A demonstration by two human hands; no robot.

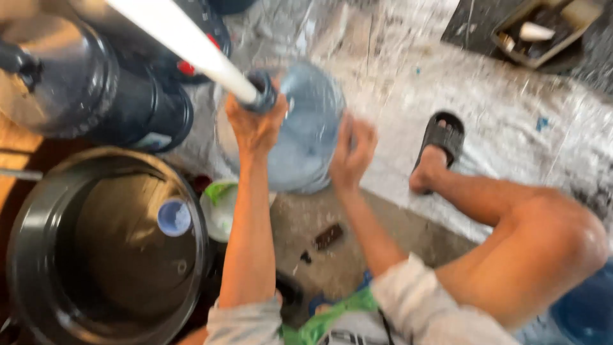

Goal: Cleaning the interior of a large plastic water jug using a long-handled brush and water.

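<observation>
Nearest you, at lower left, the big dark barrel (pixel 38 255) stands open, murky liquid inside with a small blue cup (pixel 174 216) floating on it; just beside its rim sits a white bowl (pixel 220 211) holding something green; farther out, your left hand (pixel 255 124) has its grip wrapped around the dark fitting of the white pipe (pixel 185 41); your right hand (pixel 351 153) lies spread against the side of the clear blue water jug (pixel 310 128), which rests on the paint-streaked floor (pixel 485 108) with pale liquid inside; blur hides finer detail.
</observation>
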